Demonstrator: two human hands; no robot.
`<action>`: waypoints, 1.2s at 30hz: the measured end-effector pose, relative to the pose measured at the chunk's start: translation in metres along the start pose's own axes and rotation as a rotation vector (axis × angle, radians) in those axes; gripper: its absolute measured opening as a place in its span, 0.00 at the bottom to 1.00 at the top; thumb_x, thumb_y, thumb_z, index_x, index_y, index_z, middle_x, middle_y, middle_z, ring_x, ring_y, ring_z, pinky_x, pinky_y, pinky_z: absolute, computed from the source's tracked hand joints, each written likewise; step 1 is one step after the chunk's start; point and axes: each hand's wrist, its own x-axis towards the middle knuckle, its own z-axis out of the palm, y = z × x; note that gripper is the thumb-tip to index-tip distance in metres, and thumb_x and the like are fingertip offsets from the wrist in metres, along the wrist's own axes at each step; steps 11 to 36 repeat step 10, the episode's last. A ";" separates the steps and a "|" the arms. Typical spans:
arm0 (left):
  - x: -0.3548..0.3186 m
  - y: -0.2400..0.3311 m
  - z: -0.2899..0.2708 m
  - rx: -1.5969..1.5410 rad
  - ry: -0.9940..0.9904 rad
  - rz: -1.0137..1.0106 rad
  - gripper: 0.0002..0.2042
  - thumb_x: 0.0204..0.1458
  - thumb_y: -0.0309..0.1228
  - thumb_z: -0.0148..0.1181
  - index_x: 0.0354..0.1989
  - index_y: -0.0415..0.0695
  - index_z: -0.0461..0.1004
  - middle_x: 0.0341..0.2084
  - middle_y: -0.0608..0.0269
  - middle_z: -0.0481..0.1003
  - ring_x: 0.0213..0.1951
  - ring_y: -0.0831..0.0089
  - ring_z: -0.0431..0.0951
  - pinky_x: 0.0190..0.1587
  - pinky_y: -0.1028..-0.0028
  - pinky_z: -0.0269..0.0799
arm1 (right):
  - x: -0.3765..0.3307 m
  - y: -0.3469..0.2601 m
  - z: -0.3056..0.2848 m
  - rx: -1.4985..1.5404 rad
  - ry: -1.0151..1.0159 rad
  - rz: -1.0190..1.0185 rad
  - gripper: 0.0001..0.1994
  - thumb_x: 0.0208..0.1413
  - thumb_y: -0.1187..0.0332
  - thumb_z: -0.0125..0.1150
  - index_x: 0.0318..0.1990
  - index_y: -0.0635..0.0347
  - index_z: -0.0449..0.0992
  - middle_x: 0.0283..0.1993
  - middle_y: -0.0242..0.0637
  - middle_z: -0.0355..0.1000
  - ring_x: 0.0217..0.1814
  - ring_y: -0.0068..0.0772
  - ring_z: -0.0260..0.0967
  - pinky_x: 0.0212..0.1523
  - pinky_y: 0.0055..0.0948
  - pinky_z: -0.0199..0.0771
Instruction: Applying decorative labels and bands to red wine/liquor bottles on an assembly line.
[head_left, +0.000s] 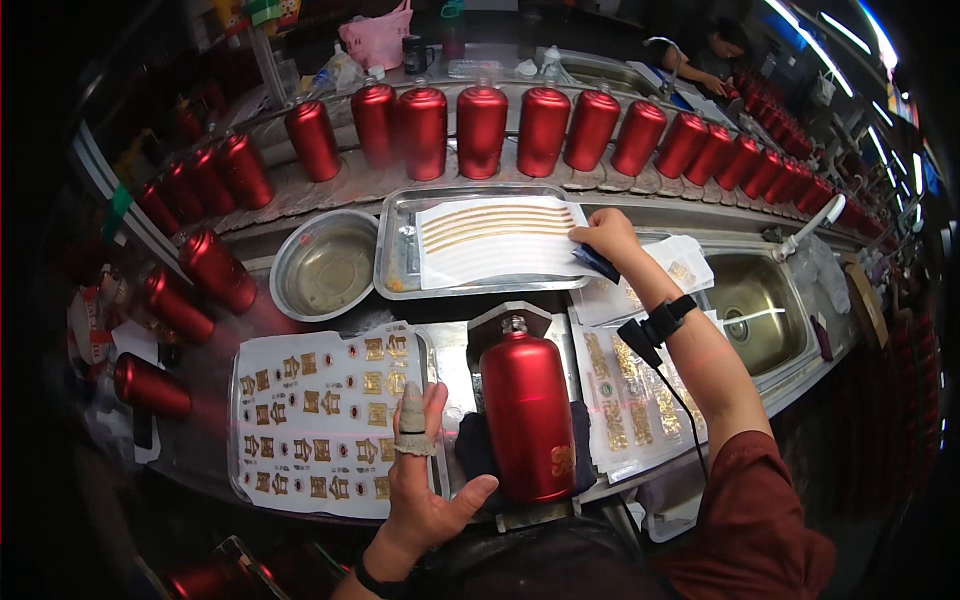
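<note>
A glossy red bottle (525,410) with a bare clear neck lies tilted on a dark cloth in a metal cradle (510,318) before me; a gold decal shows low on its side. My left hand (425,490) is open beside it, thumb and fingers apart, a pale finger cot on one finger. Farther off, my right hand (607,240) is closed on a small dark blue flat piece (596,263), its exact kind unclear. These fingers are at the right edge of a white sheet (490,262) with gold strips (495,222), lying in a metal tray (400,290).
A metal bowl of liquid (325,268) stands left of the tray. Sheets of gold decals lie at left (315,425) and right (635,415). Red bottles (482,132) line a curved ledge behind. A sink (755,300) is at right; another person (712,65) sits far back.
</note>
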 end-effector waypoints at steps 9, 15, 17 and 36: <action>0.026 0.001 -0.011 0.130 0.018 0.109 0.42 0.51 0.43 0.67 0.67 0.28 0.54 0.64 0.38 0.61 0.66 0.45 0.61 0.67 0.58 0.55 | -0.028 -0.005 -0.015 -0.048 0.253 -0.175 0.08 0.45 0.64 0.66 0.30 0.58 0.84 0.33 0.41 0.81 0.34 0.39 0.78 0.38 0.37 0.75; 0.025 0.003 -0.010 0.134 0.020 0.106 0.42 0.51 0.43 0.67 0.67 0.28 0.54 0.64 0.38 0.61 0.66 0.45 0.61 0.67 0.58 0.55 | -0.039 -0.013 -0.016 -0.148 0.371 -0.335 0.08 0.47 0.64 0.66 0.32 0.57 0.84 0.38 0.40 0.81 0.38 0.39 0.79 0.41 0.38 0.76; 0.025 0.003 -0.010 0.134 0.020 0.106 0.42 0.51 0.43 0.67 0.67 0.28 0.54 0.64 0.38 0.61 0.66 0.45 0.61 0.67 0.58 0.55 | -0.039 -0.013 -0.016 -0.148 0.371 -0.335 0.08 0.47 0.64 0.66 0.32 0.57 0.84 0.38 0.40 0.81 0.38 0.39 0.79 0.41 0.38 0.76; 0.025 0.003 -0.010 0.134 0.020 0.106 0.42 0.51 0.43 0.67 0.67 0.28 0.54 0.64 0.38 0.61 0.66 0.45 0.61 0.67 0.58 0.55 | -0.039 -0.013 -0.016 -0.148 0.371 -0.335 0.08 0.47 0.64 0.66 0.32 0.57 0.84 0.38 0.40 0.81 0.38 0.39 0.79 0.41 0.38 0.76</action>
